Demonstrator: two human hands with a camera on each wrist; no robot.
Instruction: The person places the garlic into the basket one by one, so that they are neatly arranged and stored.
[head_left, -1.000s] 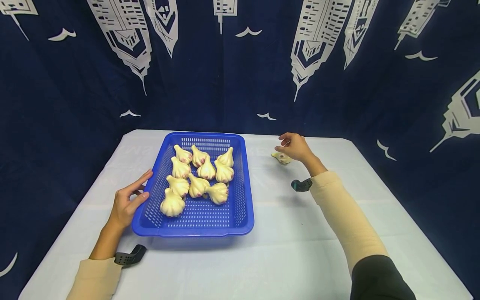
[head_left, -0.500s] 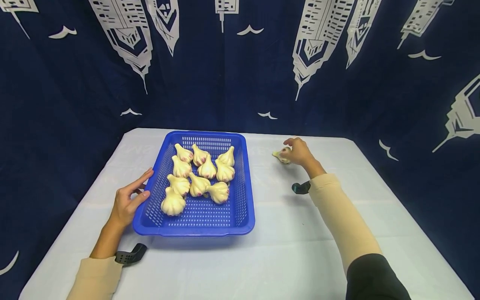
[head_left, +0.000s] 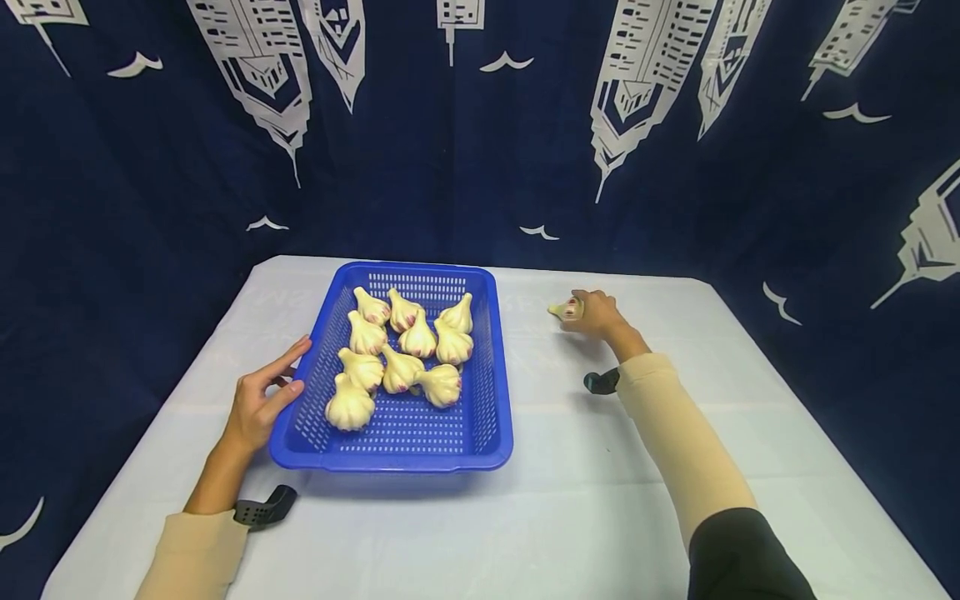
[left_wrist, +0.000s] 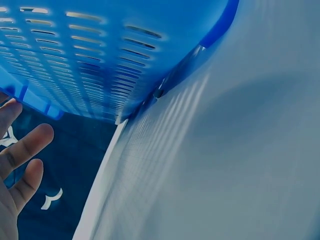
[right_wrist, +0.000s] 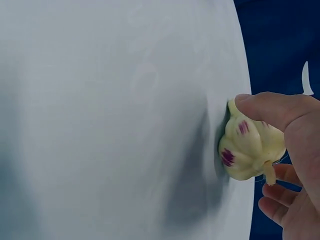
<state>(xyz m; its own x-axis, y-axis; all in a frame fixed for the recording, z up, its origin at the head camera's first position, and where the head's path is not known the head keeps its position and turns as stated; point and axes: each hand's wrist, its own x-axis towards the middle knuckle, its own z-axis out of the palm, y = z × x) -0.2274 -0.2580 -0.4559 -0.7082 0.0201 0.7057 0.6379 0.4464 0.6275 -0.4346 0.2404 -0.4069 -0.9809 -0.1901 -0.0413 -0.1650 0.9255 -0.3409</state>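
A blue plastic basket with slotted walls holds several garlic bulbs, pale with purple tinges. At its left rim my left hand rests with thumb and index fingertip touching the edge. In the left wrist view, other fingers extend loosely below the rim, apart from it. My right hand pinches a single garlic bulb at the far right part of the table. The right wrist view shows its thumb over one side and its other fingers on the opposite side, partly hidden.
A white cloth covers the table, whose far edge lies just beyond the right hand. Behind hangs a dark blue curtain with white building prints. Black wrist devices are strapped to both wrists.
My right hand has come down from above the single garlic bulb, and its fingers have closed around it. The left hand and basket stay in place; the view shifts slightly.
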